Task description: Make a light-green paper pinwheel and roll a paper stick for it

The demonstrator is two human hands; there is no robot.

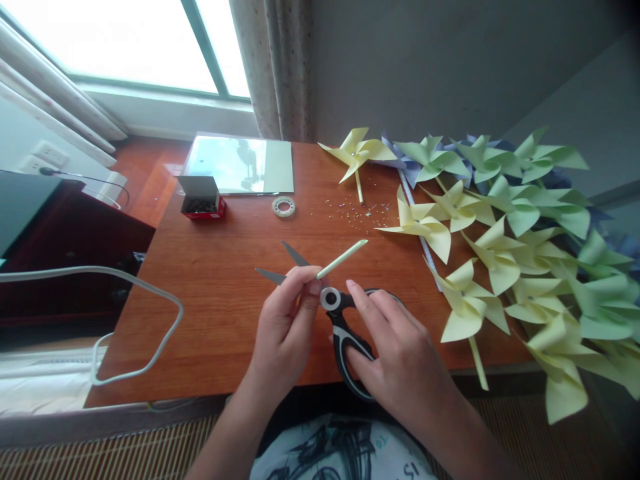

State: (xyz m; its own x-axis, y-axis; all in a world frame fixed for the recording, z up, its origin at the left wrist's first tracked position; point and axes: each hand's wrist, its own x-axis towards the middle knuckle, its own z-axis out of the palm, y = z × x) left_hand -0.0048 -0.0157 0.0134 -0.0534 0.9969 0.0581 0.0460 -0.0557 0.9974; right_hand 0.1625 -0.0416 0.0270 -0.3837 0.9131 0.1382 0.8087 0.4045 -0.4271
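My left hand [287, 317] pinches one end of a rolled pale green paper stick [344, 258], which slants up to the right above the table. Black and grey scissors [345, 333] are in my right hand [395, 340], with the thumb and fingers in the handle loops. Their blades stand apart and point left, partly hidden behind my left fingers. Whether the blades touch the stick, I cannot tell. The nearest finished paper pinwheel [465, 300] is yellow and lies to the right of my right hand.
Yellow, green and purple pinwheels crowd the right side of the wooden table [215, 320]. Farther back are a roll of tape [284, 207], small paper scraps [357, 213], a red box [203, 200] of small dark pieces and a clear-covered sheet [277, 167]. A white cable [170, 293] loops over the left edge.
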